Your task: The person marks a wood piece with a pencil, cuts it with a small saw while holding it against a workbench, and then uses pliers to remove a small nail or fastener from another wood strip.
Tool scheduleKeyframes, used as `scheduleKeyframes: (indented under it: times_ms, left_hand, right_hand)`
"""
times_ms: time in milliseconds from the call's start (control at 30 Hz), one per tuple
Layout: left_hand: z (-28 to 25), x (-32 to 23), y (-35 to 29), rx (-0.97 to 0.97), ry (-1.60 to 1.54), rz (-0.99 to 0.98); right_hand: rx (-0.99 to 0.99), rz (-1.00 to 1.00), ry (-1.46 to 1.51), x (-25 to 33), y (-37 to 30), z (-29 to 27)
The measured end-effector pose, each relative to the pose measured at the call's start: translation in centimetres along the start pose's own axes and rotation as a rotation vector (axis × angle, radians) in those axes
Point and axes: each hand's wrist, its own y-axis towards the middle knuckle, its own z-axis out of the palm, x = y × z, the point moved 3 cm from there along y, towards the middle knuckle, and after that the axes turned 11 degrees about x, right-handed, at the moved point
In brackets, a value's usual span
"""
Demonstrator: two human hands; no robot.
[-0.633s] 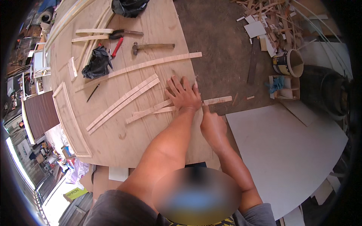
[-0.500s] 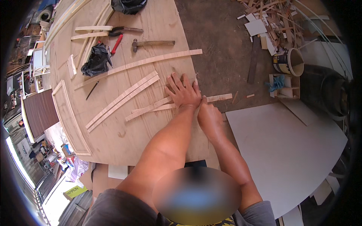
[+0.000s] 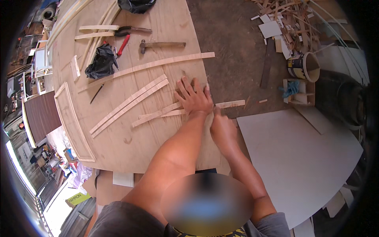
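Observation:
My left hand [image 3: 194, 96] lies flat with fingers spread, pressing a pale wooden strip [image 3: 233, 104] onto the plywood table [image 3: 130, 154]. The strip's far right end juts past the table edge. A second short strip [image 3: 171, 113] crosses it under my palm. Just right of my left wrist, my right hand [image 3: 224, 130] is closed in a fist at the table edge, below the strip. A thin dark sliver shows by its index finger; the held thing is mostly hidden.
Two strips [image 3: 130, 104] lie side by side to the left, behind them a long curved strip [image 3: 150, 65]. A hammer [image 3: 164, 45], red-handled pincers [image 3: 123, 44] and a black plastic bag [image 3: 102, 63] lie farther back. A grey-white panel [image 3: 300, 158] is at right, a bucket [image 3: 302, 67] beyond.
My right hand has shifted slightly down toward me, opening a small gap below the strip. My left hand stays pressed on the strip. The whole view has shifted slightly.

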Motion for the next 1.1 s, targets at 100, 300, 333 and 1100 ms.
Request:
scheduleKeyframes:
  times_ms: [100,300,333,1100]
  left_hand:
    - [0.1,-0.1,0.3,-0.002,-0.002,0.003]
    - [0.1,-0.2,0.2,-0.082,0.029,0.035]
    - [0.0,-0.5,0.2,-0.081,0.028,0.041]
    - [0.1,-0.2,0.1,-0.027,0.027,0.018]
  right_hand:
    - [-0.040,0.004,0.015,-0.2,0.2,-0.4]
    - [0.038,0.071,-0.007,0.5,0.2,-0.2]
    - [0.005,0.087,-0.011,0.2,1.0,0.1]
    - [0.036,0.026,-0.043,0.4,0.2,-0.6]
